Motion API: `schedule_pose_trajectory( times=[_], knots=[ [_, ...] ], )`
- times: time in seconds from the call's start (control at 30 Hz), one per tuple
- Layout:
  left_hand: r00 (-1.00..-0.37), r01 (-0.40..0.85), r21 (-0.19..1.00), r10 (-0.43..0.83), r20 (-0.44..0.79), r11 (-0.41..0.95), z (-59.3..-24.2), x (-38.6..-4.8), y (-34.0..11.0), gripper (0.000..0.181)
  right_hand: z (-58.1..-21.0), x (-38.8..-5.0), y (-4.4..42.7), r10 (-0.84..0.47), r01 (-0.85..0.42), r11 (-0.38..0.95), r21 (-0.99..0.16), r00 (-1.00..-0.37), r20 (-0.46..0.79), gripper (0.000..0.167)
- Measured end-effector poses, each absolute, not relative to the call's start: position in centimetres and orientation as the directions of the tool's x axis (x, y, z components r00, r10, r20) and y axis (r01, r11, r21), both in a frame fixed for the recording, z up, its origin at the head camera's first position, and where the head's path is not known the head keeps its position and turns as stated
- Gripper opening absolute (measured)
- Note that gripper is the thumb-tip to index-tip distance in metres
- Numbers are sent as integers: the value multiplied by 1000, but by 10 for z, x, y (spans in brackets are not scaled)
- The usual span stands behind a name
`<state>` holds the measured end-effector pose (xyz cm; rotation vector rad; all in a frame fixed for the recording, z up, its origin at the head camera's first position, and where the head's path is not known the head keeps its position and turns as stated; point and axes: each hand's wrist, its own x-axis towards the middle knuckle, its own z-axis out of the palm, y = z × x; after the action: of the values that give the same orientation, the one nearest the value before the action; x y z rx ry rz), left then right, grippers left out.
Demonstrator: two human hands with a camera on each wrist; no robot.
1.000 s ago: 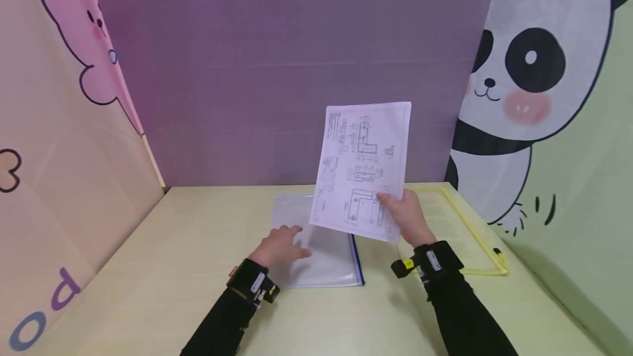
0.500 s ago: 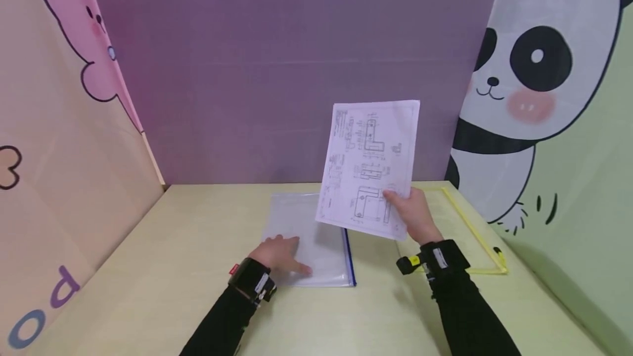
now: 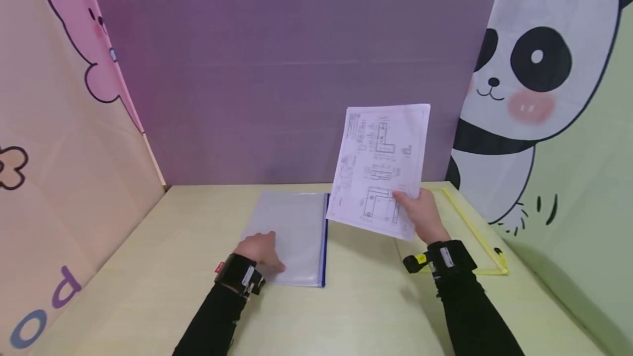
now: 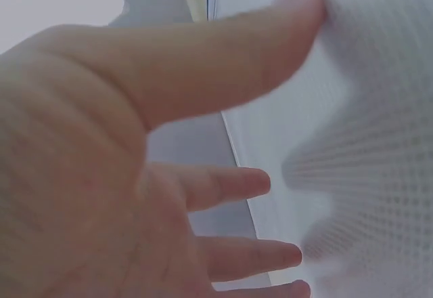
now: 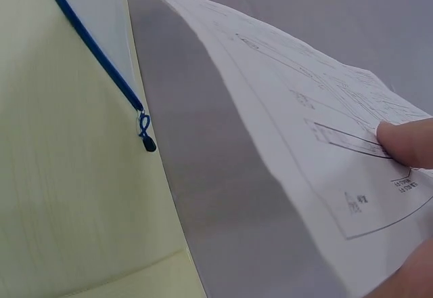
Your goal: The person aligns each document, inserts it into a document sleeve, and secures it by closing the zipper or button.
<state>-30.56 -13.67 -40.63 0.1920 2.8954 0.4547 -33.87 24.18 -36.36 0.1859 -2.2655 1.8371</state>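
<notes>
My right fingers are pinching a technical drawing (image 3: 378, 153), thumb on its printed face, my right hand (image 3: 421, 217) holding it above the desk (image 3: 173, 273). My left hand (image 3: 259, 249), fingers spread loosely, is touching the translucent blue-zipped folder (image 3: 301, 240). A yellow-edged folder (image 3: 476, 231) is lying rightward.

A screened-off indoor work area, shown by the purple backdrop (image 3: 296, 70) and panda-print side panel (image 3: 583, 180) bordering a pale table (image 3: 366, 317)
</notes>
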Motion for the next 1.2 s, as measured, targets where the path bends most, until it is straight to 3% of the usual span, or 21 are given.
schedule_pose_trajectory(
  times=[0.2, 0.33, 0.57, 0.73, 0.93, 1.2],
  knots=[
    [-966, 100, 311, 167, -195, 945, -402, -309, -145, 73, -362, -340, 255, 79, -206, 218, -954, -971, 227, 54],
    [-978, 117, 268, 158, -136, 956, -403, -302, -135, 65, -358, -335, 254, 96, -209, 226, -952, -967, 235, 55],
    [-983, 177, 217, 185, -14, 960, -409, -279, -92, 69, -355, -330, 248, 124, -190, 224, -956, -967, 222, 52],
    [-982, 187, 159, 185, 29, 969, -412, -265, -80, 58, -354, -328, 242, 117, -201, 209, -957, -966, 229, 51],
    [-985, 169, 98, 173, -25, 981, -400, -257, -76, 44, -351, -327, 242, 107, -187, 200, -962, -971, 212, 51],
    [-981, 171, 117, 180, -70, 978, -384, -256, -75, 38, -349, -327, 241, 131, -147, 201, -969, -976, 175, 47]
  ],
)
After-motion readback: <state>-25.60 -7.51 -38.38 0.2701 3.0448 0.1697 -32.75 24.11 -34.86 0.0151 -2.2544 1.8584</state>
